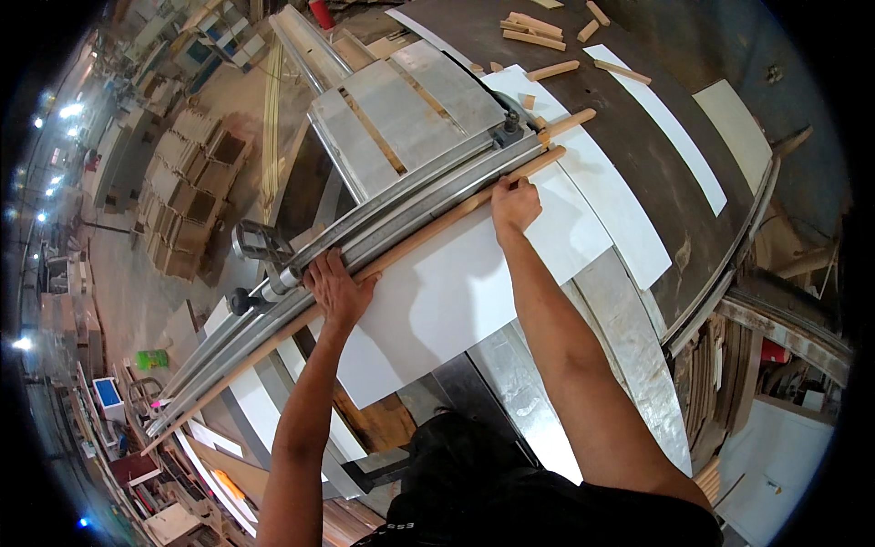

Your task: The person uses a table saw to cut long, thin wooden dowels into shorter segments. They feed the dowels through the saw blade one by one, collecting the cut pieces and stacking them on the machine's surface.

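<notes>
Both your hands press flat, fingers spread, on a long wooden strip against a metal fence; neither is closed around anything.

Your left hand [339,290] lies palm down over the long wooden strip [437,221], its fingers reaching onto the metal fence rail [401,202] just behind. The strip runs along the front face of the rail, from lower left up to the right, at the far edge of the white panel [456,292] lying on the saw table [629,337]. Further right, your right hand [515,205] rests open on the same strip and the panel's edge, fingertips touching the rail. Beyond it, on the dark board [638,155], lie narrow white strips [665,128] and short wood offcuts [538,32], well apart from your hands.
</notes>
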`<move>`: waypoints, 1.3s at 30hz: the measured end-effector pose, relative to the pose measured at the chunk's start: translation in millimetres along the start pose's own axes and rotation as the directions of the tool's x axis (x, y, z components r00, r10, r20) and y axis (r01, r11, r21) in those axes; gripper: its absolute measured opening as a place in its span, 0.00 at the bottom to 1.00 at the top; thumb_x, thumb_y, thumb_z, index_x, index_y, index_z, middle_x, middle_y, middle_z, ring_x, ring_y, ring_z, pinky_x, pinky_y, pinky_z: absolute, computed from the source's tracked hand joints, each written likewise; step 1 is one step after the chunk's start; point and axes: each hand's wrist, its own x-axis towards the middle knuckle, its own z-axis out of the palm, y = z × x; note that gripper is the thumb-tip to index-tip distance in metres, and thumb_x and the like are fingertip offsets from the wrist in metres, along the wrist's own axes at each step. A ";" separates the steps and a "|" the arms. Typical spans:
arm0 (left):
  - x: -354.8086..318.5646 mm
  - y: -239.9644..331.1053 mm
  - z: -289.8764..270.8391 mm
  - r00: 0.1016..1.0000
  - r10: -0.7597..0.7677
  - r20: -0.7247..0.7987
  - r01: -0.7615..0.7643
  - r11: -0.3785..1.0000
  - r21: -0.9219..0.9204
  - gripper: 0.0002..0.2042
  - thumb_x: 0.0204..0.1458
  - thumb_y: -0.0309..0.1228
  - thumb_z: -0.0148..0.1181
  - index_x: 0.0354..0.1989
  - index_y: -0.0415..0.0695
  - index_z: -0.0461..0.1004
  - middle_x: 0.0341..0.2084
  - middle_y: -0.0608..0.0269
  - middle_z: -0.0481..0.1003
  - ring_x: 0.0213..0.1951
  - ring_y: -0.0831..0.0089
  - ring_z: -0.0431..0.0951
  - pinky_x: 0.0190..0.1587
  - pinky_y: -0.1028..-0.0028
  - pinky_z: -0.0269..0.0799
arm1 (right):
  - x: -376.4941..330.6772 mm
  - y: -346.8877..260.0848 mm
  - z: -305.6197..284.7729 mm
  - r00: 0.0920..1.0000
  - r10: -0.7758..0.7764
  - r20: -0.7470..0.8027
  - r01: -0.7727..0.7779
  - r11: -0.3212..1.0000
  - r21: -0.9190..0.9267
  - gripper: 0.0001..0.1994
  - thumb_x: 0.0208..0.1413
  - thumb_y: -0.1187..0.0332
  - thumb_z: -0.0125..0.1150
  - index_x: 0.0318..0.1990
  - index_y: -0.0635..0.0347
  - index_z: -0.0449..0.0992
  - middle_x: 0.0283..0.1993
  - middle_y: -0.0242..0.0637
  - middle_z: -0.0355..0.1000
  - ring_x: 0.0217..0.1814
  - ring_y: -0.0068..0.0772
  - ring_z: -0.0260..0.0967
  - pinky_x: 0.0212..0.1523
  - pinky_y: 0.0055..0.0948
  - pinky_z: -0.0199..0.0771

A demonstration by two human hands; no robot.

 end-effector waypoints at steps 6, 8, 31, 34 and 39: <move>1.1 -3.7 4.0 0.998 -0.030 0.046 0.030 1.000 -0.004 0.42 0.33 0.46 0.79 0.56 0.38 0.65 0.51 0.49 0.67 0.56 0.49 0.64 0.60 0.49 0.54 | 1.6 -0.1 3.6 1.000 0.002 0.023 -0.002 1.000 0.000 0.14 0.52 0.60 0.59 0.32 0.65 0.79 0.34 0.50 0.78 0.38 0.55 0.77 0.41 0.53 0.73; 2.8 -3.0 3.5 0.999 -0.021 0.037 0.022 1.000 -0.013 0.42 0.33 0.45 0.79 0.57 0.38 0.65 0.51 0.49 0.66 0.56 0.49 0.64 0.60 0.49 0.54 | 1.9 0.0 4.0 1.000 0.001 0.027 -0.001 1.000 0.000 0.14 0.53 0.60 0.60 0.32 0.65 0.79 0.35 0.51 0.78 0.38 0.55 0.77 0.41 0.53 0.73; 7.6 -3.3 4.7 0.998 -0.028 0.050 0.028 1.000 0.007 0.41 0.33 0.44 0.79 0.55 0.37 0.65 0.51 0.48 0.67 0.56 0.49 0.65 0.58 0.50 0.56 | 3.6 -4.0 6.7 0.998 0.013 0.057 -0.015 1.000 0.025 0.15 0.54 0.60 0.59 0.32 0.65 0.78 0.33 0.52 0.77 0.38 0.56 0.77 0.42 0.54 0.70; 8.1 -2.3 4.7 0.997 -0.043 0.065 0.043 0.999 0.000 0.41 0.33 0.44 0.79 0.55 0.38 0.65 0.51 0.48 0.67 0.56 0.49 0.64 0.58 0.51 0.56 | 3.9 -1.3 9.2 0.999 -0.012 0.048 0.010 1.000 0.021 0.15 0.53 0.60 0.59 0.32 0.65 0.78 0.33 0.52 0.77 0.38 0.56 0.77 0.42 0.54 0.71; 9.7 -3.6 6.7 0.997 -0.039 0.063 0.039 0.999 0.000 0.41 0.33 0.45 0.79 0.55 0.38 0.65 0.51 0.49 0.67 0.55 0.50 0.65 0.58 0.51 0.56 | 6.0 1.8 14.2 1.000 -0.014 0.028 0.014 1.000 0.005 0.15 0.53 0.60 0.59 0.33 0.65 0.78 0.34 0.52 0.78 0.38 0.57 0.77 0.42 0.54 0.72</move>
